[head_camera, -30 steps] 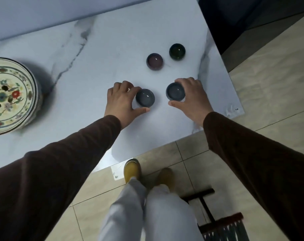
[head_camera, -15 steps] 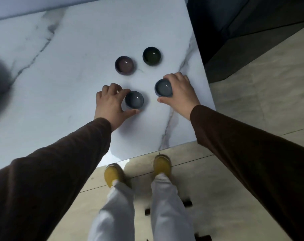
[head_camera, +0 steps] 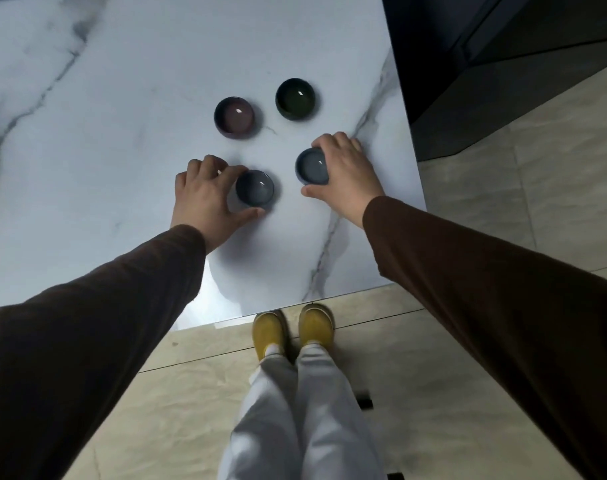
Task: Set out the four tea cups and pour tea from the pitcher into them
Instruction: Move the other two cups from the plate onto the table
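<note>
Here, four small round glazed tea cups stand on the white marble bench (head_camera: 139, 98): a grey-blue cup (head_camera: 254, 188) clasped by the left hand (head_camera: 205, 199), a second grey cup (head_camera: 312, 167) clasped by the right hand (head_camera: 347, 174), and beyond them a purple cup (head_camera: 234, 116) and a dark green cup (head_camera: 295, 98), both untouched.

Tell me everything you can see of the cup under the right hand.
The blue-grey cup is small, round and handleless, with a glossy glazed look and a dark rim. It stands upright on the white marble table, near its right edge, nearest of the four on that side. One highlight glints inside; whether it holds liquid is unclear. The right hand wraps its right side, fingers behind, thumb in front. It touches no other cup.
</note>
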Demonstrator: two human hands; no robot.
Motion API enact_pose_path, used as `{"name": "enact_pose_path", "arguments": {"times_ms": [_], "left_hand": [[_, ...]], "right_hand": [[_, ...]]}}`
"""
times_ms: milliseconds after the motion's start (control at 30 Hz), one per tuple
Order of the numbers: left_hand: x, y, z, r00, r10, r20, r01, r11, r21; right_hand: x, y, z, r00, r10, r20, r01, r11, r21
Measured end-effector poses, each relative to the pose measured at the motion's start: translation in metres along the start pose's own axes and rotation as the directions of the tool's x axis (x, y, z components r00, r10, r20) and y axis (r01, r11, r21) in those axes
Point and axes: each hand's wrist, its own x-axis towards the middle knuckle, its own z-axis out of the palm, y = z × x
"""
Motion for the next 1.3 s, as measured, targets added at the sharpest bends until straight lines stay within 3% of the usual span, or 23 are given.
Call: {"name": "enact_pose_path", "arguments": {"times_ms": [433,600,833,1300], "left_hand": [[0.005,0.002,-0.016,0.991,0.104,0.089,-0.112,0.989,0.093],[-0.005,0.000,-0.022,0.992,0.080,0.097,-0.089,0.991,0.098],[-0.042,-0.055,-0.075,0.997,0.039,0.070,-0.042,0.998,0.053],[-0.113,-0.219,-0.172,0.994,0.055,0.091,-0.064,0.993,0.096]], "right_hand": [[-0.005,-0.007,0.005,0.998,0.059,-0.007,-0.059,0.997,-0.042],[-0.017,-0.027,-0.004,0.999,0.029,-0.039,-0.034,0.989,-0.147],[-0.041,-0.120,-0.007,0.994,-0.064,-0.093,0.049,0.988,-0.147],[-0.054,-0.317,0.065,0.996,-0.083,0.012,0.084,0.992,-0.091]]}}
